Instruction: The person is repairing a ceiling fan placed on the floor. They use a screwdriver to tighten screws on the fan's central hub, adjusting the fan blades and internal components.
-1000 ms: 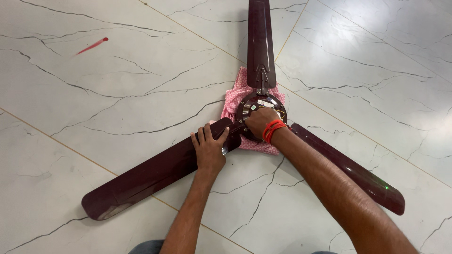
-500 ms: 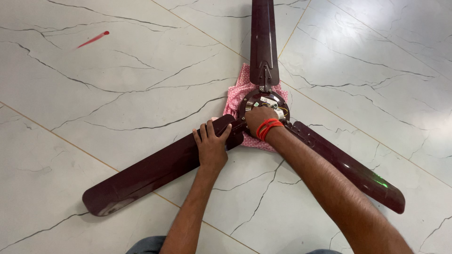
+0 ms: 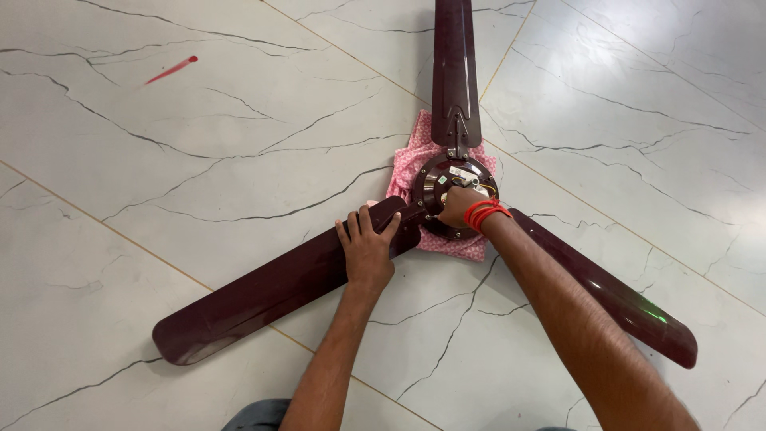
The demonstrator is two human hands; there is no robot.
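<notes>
A dark maroon three-bladed ceiling fan lies on the marble floor. Its round motor hub [image 3: 439, 183] rests on a pink patterned cloth [image 3: 407, 164]. My left hand [image 3: 367, 247] presses flat on the inner end of the near-left blade [image 3: 271, 291], fingers spread. My right hand [image 3: 459, 206], with red threads around the wrist, rests on the hub with its fingers curled at the centre; whatever they grip is hidden. A second blade [image 3: 455, 64] points away from me, and the third blade [image 3: 614, 295] runs to the right under my forearm.
White marble floor tiles with dark veins and thin joints surround the fan. A small red mark [image 3: 171, 70] lies on the floor at the upper left. A bit of my grey clothing [image 3: 255, 417] shows at the bottom edge.
Both hands keep their places on the blade and hub. The view has shifted slightly, so the fan sits a little lower and further right in the frame.
</notes>
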